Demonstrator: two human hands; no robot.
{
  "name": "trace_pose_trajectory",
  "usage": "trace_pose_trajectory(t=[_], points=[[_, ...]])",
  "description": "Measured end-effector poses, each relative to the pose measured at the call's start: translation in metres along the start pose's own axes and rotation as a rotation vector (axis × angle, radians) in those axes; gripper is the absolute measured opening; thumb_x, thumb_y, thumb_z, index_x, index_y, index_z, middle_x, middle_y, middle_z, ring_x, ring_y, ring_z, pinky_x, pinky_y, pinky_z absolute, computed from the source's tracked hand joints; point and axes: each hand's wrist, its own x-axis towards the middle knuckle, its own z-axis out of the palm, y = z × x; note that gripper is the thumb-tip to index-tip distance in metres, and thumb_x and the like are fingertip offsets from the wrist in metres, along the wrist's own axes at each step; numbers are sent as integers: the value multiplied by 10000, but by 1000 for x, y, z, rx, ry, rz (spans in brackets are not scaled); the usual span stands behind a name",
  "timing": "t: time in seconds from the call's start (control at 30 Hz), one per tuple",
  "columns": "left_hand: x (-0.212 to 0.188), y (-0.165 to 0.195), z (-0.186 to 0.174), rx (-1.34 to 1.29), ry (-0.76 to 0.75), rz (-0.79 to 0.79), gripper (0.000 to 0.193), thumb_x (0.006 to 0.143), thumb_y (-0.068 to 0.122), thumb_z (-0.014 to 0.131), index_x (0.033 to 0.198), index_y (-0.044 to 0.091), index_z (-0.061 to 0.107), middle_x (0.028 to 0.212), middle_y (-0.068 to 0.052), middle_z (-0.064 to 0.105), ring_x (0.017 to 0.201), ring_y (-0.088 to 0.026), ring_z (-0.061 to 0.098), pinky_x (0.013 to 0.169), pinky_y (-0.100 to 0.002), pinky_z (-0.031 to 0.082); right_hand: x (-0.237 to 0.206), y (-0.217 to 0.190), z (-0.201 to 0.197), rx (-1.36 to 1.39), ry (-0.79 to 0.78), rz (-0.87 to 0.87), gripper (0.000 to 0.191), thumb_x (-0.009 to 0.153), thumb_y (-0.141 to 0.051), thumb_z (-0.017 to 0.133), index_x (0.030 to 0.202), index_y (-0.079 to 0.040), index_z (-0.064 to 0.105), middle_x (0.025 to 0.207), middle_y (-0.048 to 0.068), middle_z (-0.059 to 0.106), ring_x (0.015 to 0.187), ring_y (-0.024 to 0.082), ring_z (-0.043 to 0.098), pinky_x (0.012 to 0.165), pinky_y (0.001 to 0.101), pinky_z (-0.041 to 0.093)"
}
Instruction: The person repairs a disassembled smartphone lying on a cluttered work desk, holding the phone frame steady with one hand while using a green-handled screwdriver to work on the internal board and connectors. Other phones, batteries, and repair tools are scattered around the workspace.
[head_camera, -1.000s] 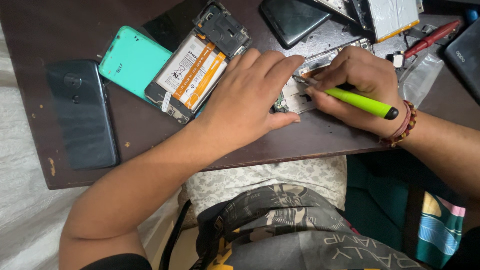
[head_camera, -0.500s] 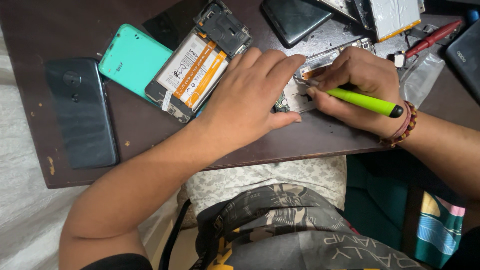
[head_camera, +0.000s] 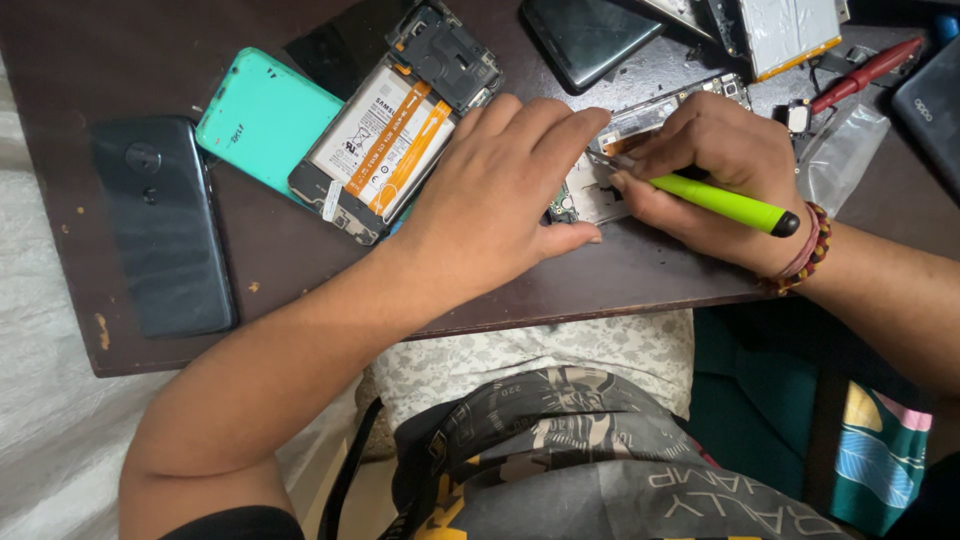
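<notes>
One green screwdriver lies horiz., tip left.

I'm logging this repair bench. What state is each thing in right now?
Left hand: pressed flat on the opened phone.
Right hand: gripping the green screwdriver, tip on that phone.
Battery phone: back off, battery exposed.
Teal cover: detached, lying flat.
Dark phone: closed, back up.
</notes>
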Motion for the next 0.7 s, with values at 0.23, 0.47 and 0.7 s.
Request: trace_pose_trajectory(t=[0.23, 0.47, 0.7], points=[[1, -2, 1, -1, 3, 4, 873, 747, 363, 923, 1427, 14, 501, 1279, -120, 579, 1134, -328, 531, 1026, -447, 429, 1, -1, 0, -5, 3, -3, 220, 911, -46, 868, 920, -63, 649, 977, 84, 715, 879, 211, 707, 741, 293, 535], [1, -1, 0, -1, -6, 0, 871, 749, 366, 922, 1425, 12, 500, 1275, -120, 582, 1128, -329, 531, 1020, -450, 430, 1, 1, 0, -17, 5, -13, 209, 916, -46, 866, 937, -54, 658, 979, 89, 714, 872, 218, 702, 748, 298, 539], [2, 0, -4, 10, -15, -6, 869, 754, 385, 918, 1420, 12, 503, 1259, -116, 583, 1118, -328, 530, 1012, -452, 430, 0, 1, -4, 77, -12, 34, 225, 919, -71, 860, 912, -59, 635, 940, 87, 681, 856, 187, 723, 743, 271, 561]])
